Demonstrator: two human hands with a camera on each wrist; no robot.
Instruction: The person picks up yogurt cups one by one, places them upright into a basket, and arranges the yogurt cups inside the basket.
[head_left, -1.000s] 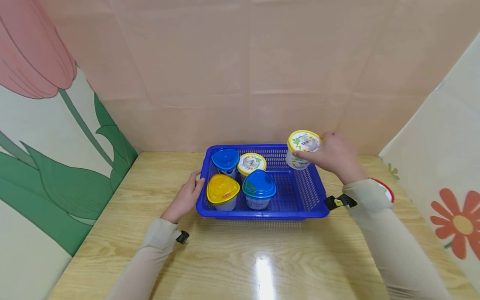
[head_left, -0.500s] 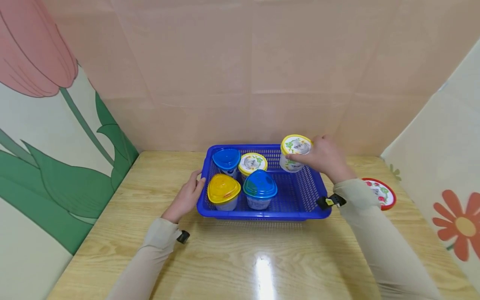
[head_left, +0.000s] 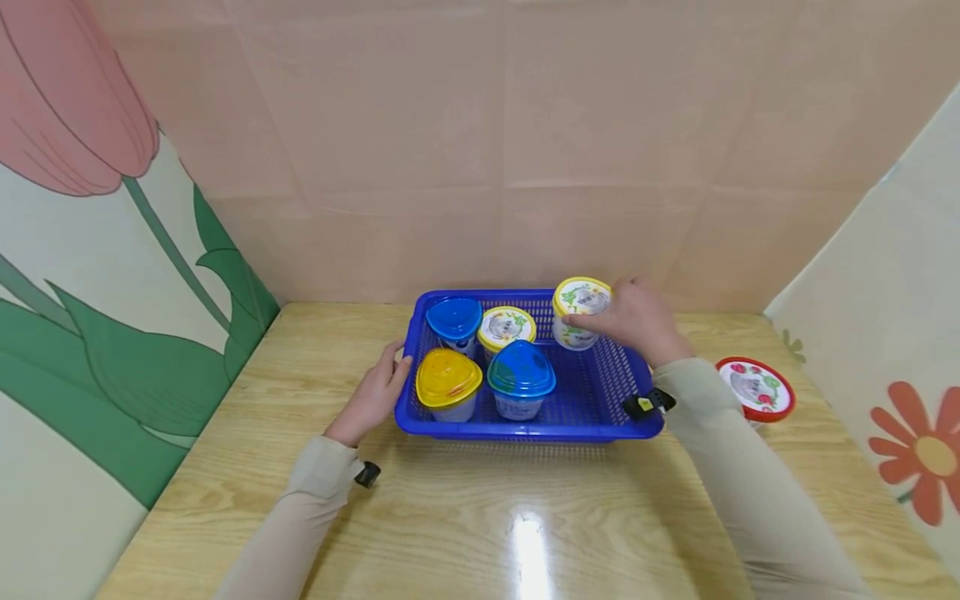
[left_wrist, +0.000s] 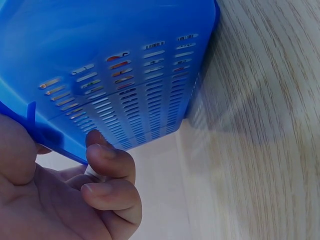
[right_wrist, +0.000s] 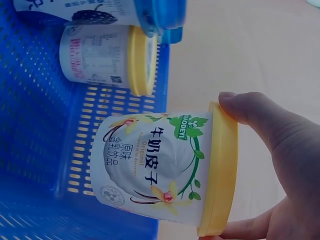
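My right hand [head_left: 643, 321] grips a white tub with a yellow lid [right_wrist: 155, 167] by the lid, thumb on one side and fingers on the other. This tub is over the back right part of a blue plastic basket [head_left: 577, 430]; the head view does not show whether its base touches the basket floor. My left hand [head_left: 378, 385] holds the basket's left rim, its fingers curled beneath in the left wrist view. Inside the basket stand a second yellow-lidded tub [head_left: 507, 327], a yellow-lidded triangular tub [head_left: 447, 379] and two blue-lidded triangular tubs, one in front [head_left: 521, 371], one behind [head_left: 454, 318].
A red-lidded tub [head_left: 756, 389] stands on the wooden table [head_left: 442, 525] right of the basket, partly behind my right sleeve. A plain pinkish wall covering [head_left: 495, 150] rises behind the basket. Flower-patterned walls flank the table left and right.
My right hand has moved left and slightly down with the tub, further over the basket. More of the red-lidded tub shows. My left hand stays on the rim.
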